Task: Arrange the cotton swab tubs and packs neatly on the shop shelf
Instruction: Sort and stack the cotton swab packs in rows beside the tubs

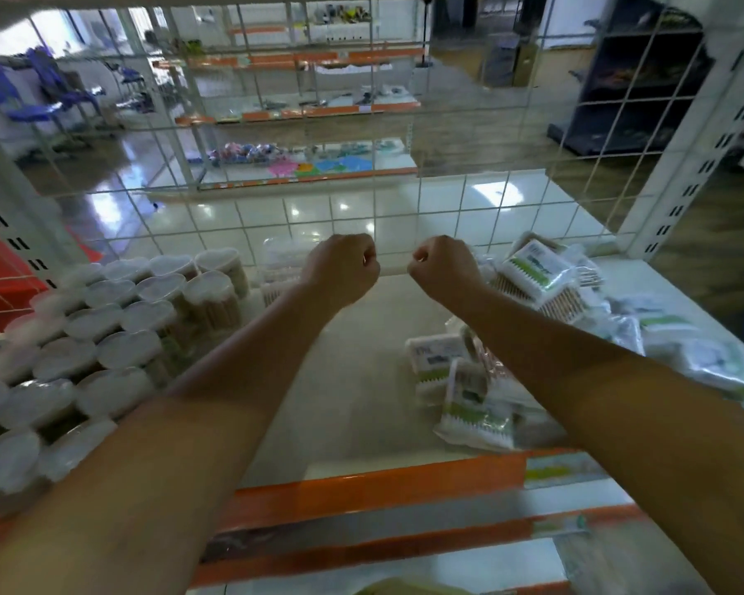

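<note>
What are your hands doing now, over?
Left hand and right hand fisted, holding nothing. Tubs rowed on left. Packs in a loose heap on right. Nothing between them on the shelf.

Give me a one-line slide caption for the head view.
Both fists, left hand and right hand, held empty over shelf between tidy tubs and jumbled packs.

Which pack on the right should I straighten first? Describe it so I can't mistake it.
Start at the orange front edge of the shelf and look just behind it, under the right forearm. Among the loose packs there, take the front pack nearest that edge. It stands up on its side, white swab tips pointing down, while its neighbours lie flat.
</note>
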Demonstrator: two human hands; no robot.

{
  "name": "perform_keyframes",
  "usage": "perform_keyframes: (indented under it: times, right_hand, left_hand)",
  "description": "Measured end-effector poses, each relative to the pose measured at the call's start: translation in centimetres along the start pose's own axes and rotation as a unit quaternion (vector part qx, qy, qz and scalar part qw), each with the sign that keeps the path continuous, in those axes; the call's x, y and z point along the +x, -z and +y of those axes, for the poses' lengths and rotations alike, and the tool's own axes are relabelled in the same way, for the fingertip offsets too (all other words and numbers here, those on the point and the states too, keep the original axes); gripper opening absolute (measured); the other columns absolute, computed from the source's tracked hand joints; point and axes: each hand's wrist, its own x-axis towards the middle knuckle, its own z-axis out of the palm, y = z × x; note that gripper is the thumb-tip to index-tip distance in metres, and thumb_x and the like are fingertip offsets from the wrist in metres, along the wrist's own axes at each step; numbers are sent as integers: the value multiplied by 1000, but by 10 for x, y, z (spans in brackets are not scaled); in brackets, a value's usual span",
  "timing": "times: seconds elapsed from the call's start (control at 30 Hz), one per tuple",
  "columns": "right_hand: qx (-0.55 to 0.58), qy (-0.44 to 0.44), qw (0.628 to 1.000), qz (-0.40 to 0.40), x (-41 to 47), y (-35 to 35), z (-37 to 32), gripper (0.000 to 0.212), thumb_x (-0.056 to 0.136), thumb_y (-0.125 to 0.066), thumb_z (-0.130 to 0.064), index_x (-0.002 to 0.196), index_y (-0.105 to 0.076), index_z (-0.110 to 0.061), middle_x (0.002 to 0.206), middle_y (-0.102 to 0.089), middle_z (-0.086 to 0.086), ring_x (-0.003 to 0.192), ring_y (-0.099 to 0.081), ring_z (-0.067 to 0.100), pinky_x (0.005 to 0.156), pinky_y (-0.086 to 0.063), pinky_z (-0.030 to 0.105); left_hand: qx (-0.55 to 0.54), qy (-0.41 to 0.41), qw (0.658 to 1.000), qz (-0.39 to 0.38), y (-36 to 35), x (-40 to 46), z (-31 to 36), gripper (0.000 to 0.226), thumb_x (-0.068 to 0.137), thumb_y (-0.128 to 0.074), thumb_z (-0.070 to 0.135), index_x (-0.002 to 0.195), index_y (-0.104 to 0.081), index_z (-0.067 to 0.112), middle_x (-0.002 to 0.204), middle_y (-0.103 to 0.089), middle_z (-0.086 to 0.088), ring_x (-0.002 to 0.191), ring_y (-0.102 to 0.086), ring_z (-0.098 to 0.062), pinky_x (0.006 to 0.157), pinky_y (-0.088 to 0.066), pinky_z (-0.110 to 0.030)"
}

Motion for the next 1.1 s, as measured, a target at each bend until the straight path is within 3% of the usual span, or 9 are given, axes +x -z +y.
perform_keyframes:
  times: [0.17, 0.37, 0.57, 0.63, 0.73, 0.9, 1.1]
  right_hand:
    - [-27, -35, 999, 15, 6, 34, 37, 19, 79, -54, -9, 86, -70, -1, 83, -69, 15, 75, -62, 24, 69, -51, 32]
    - [-30, -66, 997, 40, 8, 70, 78, 16, 76, -55, -9, 83, -70, -5, 87, -70, 10, 80, -63, 24, 74, -54, 34]
    - [-118, -105, 987, 10, -1, 100, 110, 22, 78, -58, -15, 96, -69, -8, 90, -67, 10, 87, -63, 27, 67, -45, 27]
    - [-152, -127, 980, -32, -4, 108, 120, 24, 77, -60, -21, 95, -66, -7, 82, -63, 8, 84, -62, 26, 63, -44, 28]
    - [-147, -147, 974, -85, -11, 116, 129, 25, 78, -62, -28, 88, -62, -5, 65, -51, 2, 61, -52, 18, 49, -35, 23]
    - [-42, -184, 972, -141, -21, 118, 133, 26, 80, -67, -29, 71, -56, -8, 61, -56, 5, 45, -53, 13, 31, -33, 13]
    - [-56, -165, 976, -129, -23, 116, 131, 23, 78, -68, -26, 75, -56, -7, 65, -59, 7, 48, -55, 15, 41, -41, 21]
  left_hand:
    - [-18, -15, 1000, -3, -19, 14, 35, 14, 87, -48, 18, 84, -61, 14, 78, -57, -3, 73, -52, -20, 61, -36, -27]
    - [-33, -21, 999, -21, -37, 25, 79, 17, 87, -47, 17, 90, -63, 11, 88, -63, -7, 77, -52, -22, 63, -34, -27]
    - [-33, -42, 998, -26, -55, 32, 112, 16, 87, -48, 17, 90, -63, 11, 87, -64, -7, 74, -52, -21, 62, -34, -28]
    - [-29, -43, 998, -33, -61, 33, 118, 17, 88, -49, 18, 91, -63, 12, 86, -63, -7, 77, -55, -22, 63, -37, -28]
    - [-22, -40, 998, -40, -68, 30, 123, 16, 86, -49, 19, 89, -64, 12, 84, -62, -7, 77, -55, -24, 64, -38, -28]
    - [-33, -36, 998, -40, -78, 20, 126, 17, 86, -50, 18, 84, -64, 10, 80, -62, -8, 74, -55, -23, 62, -39, -29]
    - [-54, -26, 998, -28, -81, 8, 130, 15, 85, -51, 16, 84, -65, 10, 81, -61, -7, 73, -54, -23, 63, -39, -29]
